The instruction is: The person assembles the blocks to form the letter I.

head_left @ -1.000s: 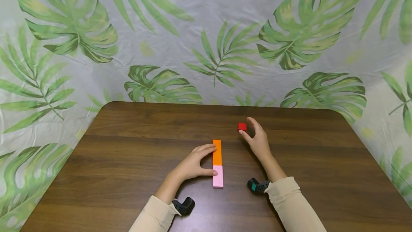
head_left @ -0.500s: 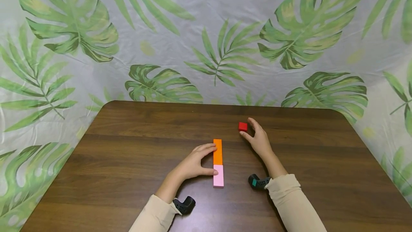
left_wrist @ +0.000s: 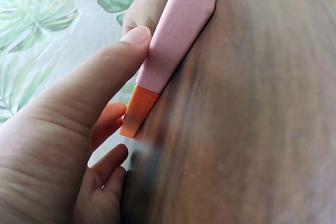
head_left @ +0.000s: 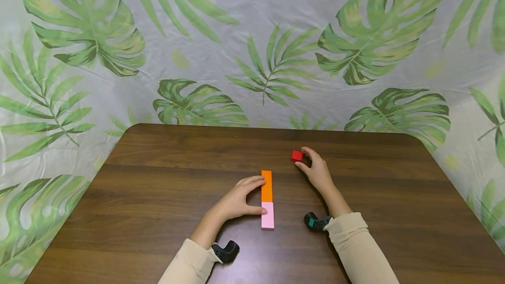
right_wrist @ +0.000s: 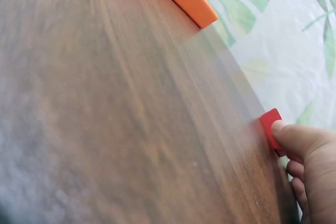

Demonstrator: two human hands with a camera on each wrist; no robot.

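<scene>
An orange block [head_left: 266, 186] and a pink block [head_left: 268, 216] lie end to end on the table in one straight strip. My left hand [head_left: 235, 200] rests on this strip from the left, its fingertips on the orange block and its thumb on the pink one. In the left wrist view, the thumb presses against the edge of the pink block [left_wrist: 176, 35]. Farther back and to the right, my right hand [head_left: 317, 174] pinches a small red block [head_left: 297, 156] between thumb and forefinger. The right wrist view shows the thumb against the red block [right_wrist: 270, 129]; the far fingers are partly hidden.
All the blocks lie on a dark brown wooden table [head_left: 158, 161] with rounded far corners. Behind its far edge hangs a pale cloth [head_left: 205, 56] printed with green leaves. Black wrist devices [head_left: 226, 252] sit at both cuffs.
The right thumb and forefinger have drawn closer together at the red block, which has turned slightly. My left hand and the orange and pink blocks stay as they were.
</scene>
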